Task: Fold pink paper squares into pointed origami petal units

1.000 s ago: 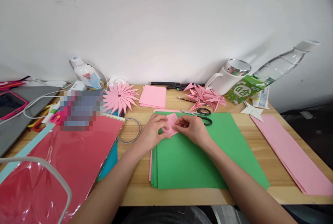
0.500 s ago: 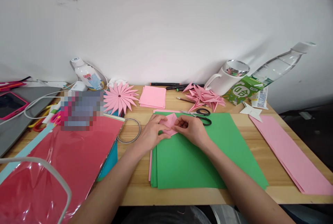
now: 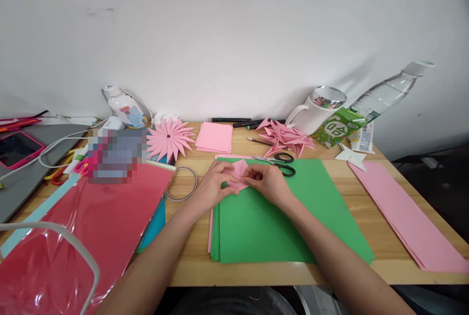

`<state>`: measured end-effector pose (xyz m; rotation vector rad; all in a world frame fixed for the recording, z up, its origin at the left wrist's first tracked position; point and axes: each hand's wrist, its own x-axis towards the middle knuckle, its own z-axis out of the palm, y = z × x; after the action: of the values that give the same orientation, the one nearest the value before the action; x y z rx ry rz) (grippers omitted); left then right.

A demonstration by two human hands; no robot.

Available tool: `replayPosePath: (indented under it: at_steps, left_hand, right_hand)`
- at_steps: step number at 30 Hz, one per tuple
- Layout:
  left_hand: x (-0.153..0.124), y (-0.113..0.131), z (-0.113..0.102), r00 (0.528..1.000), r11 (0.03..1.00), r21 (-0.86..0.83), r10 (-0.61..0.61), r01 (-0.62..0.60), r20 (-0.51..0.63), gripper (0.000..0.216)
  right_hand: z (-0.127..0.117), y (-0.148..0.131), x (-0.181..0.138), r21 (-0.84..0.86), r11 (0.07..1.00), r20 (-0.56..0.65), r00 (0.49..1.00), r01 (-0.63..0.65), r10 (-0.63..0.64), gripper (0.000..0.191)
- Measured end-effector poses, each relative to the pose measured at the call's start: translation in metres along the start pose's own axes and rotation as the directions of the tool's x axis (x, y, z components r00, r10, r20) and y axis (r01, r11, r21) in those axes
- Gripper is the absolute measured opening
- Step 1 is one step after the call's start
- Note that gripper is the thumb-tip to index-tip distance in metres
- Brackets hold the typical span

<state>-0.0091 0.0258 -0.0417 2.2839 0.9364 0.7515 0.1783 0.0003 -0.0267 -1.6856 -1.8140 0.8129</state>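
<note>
A small folded pink paper piece (image 3: 239, 168) lies on the stack of green sheets (image 3: 289, 222) near its far edge. My left hand (image 3: 212, 188) presses on its left side with the fingers curled down. My right hand (image 3: 269, 182) pinches its right part between thumb and fingers. Both hands meet over the paper and hide most of it. Black-handled scissors (image 3: 284, 163) lie just behind my right hand.
A red plastic sleeve (image 3: 80, 237) covers the left. Behind are a pink paper flower (image 3: 169, 139), a pink square stack (image 3: 215, 137), folded pink pieces (image 3: 287, 136), pens (image 3: 234, 120), a white mug (image 3: 317, 110), a green carton (image 3: 339, 127), bottles. Long pink sheets (image 3: 403, 215) lie right.
My two hands have drawn a little closer together over the pink piece, folding it tighter. The view has shifted slightly; nothing else on the table has moved.
</note>
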Motion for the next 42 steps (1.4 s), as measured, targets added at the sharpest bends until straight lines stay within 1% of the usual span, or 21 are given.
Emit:
replayPosePath:
  at_steps: [3, 7, 12, 16, 21, 23, 25, 28, 30, 34, 36, 39, 42]
  left_hand:
    - [0.001, 0.001, -0.001, 1.0, 1.0, -0.006, -0.003, 0.003, -0.008, 0.008]
    - [0.001, 0.001, -0.001, 1.0, 1.0, -0.012, -0.005, 0.005, -0.013, 0.007]
    - [0.001, 0.0, 0.0, 1.0, 1.0, -0.012, -0.013, 0.013, -0.001, 0.014]
    - [0.001, 0.001, 0.0, 1.0, 1.0, -0.014, -0.021, 0.021, 0.012, 0.015]
    - [0.001, 0.003, 0.0, 0.999, 1.0, 0.016, -0.022, 0.022, 0.038, 0.022]
    - [0.001, 0.004, -0.001, 0.999, 0.999, 0.032, -0.009, 0.007, 0.044, 0.022]
    - [0.0, 0.004, -0.001, 0.999, 0.999, 0.054, 0.003, -0.006, 0.053, 0.018]
    - [0.0, 0.004, -0.001, 0.997, 0.996, 0.092, 0.012, -0.019, 0.076, 0.012]
    - [-0.001, 0.004, -0.001, 0.995, 0.994, 0.111, 0.008, -0.019, 0.098, 0.013]
    - [-0.001, 0.005, -0.002, 0.992, 0.992, 0.124, -0.014, -0.002, 0.129, 0.017]
    - [-0.001, 0.005, -0.003, 0.991, 0.992, 0.124, -0.025, 0.009, 0.134, 0.018]
    - [-0.001, 0.006, -0.003, 0.989, 0.991, 0.131, -0.035, 0.016, 0.145, 0.018]
    - [-0.001, 0.006, -0.001, 0.993, 0.992, 0.13, -0.024, 0.009, 0.117, 0.017]
  right_hand:
    - [0.0, 0.001, 0.0, 0.007, 1.0, -0.003, 1.0, 0.01, -0.01, 0.008]
    - [0.001, 0.001, 0.0, 0.01, 1.0, -0.017, 0.999, 0.028, -0.028, 0.009]
    - [0.001, 0.0, 0.001, -0.008, 1.0, -0.017, 1.0, 0.015, -0.015, 0.008]
    - [0.002, 0.0, 0.0, -0.014, 1.0, -0.014, 1.0, 0.009, -0.009, 0.008]
    - [0.001, -0.003, 0.0, -0.041, 0.999, -0.014, 1.0, -0.009, 0.009, 0.009]
    - [0.001, -0.003, -0.001, -0.056, 0.998, -0.016, 1.0, 0.007, -0.008, 0.009]
    - [0.002, -0.001, -0.001, -0.078, 0.996, -0.035, 0.998, 0.046, -0.049, 0.009]
    - [0.002, 0.004, 0.001, -0.137, 0.986, -0.065, 0.992, 0.099, -0.109, 0.015]
    - [0.002, 0.006, 0.002, -0.164, 0.98, -0.048, 0.991, 0.116, -0.125, 0.016]
    - [-0.002, 0.007, 0.001, -0.122, 0.975, 0.05, 0.983, 0.183, -0.178, 0.021]
    - [-0.004, 0.004, -0.001, -0.133, 0.969, 0.1, 0.975, 0.209, -0.197, 0.024]
    - [-0.006, -0.003, -0.004, -0.249, 0.949, 0.138, 0.977, 0.193, -0.163, 0.024]
    - [-0.008, -0.009, -0.007, -0.368, 0.921, 0.147, 0.986, 0.128, -0.078, 0.023]
